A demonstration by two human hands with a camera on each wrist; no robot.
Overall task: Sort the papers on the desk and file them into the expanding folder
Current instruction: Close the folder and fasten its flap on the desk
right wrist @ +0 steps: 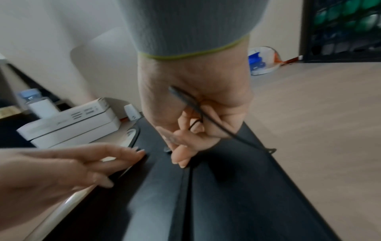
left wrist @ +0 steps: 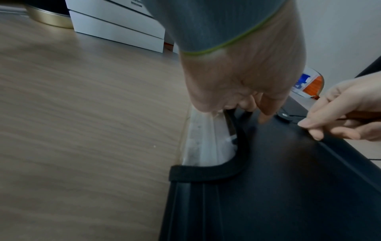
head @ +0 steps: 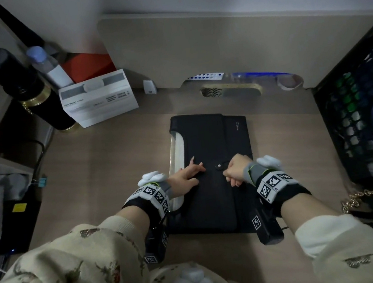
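Note:
A black expanding folder (head: 211, 142) lies flat and closed in the middle of the wooden desk. A pale translucent edge (head: 176, 147) shows along its left side (left wrist: 206, 143). My left hand (head: 185, 174) rests on the folder's left part with its fingers stretched out (right wrist: 72, 163). My right hand (head: 234, 170) is curled beside the flap's metal button (head: 219, 166). It grips the thin black elastic cord (right wrist: 226, 130), which runs from its fingers to the folder's right edge. No loose papers are in view.
A white box (head: 99, 98), a black flask (head: 24, 84) and a water bottle (head: 47, 64) stand at the back left. A black mesh crate (head: 362, 118) fills the right side, with a gold chain (head: 366, 198) in front of it. A beige board (head: 216, 49) leans on the wall.

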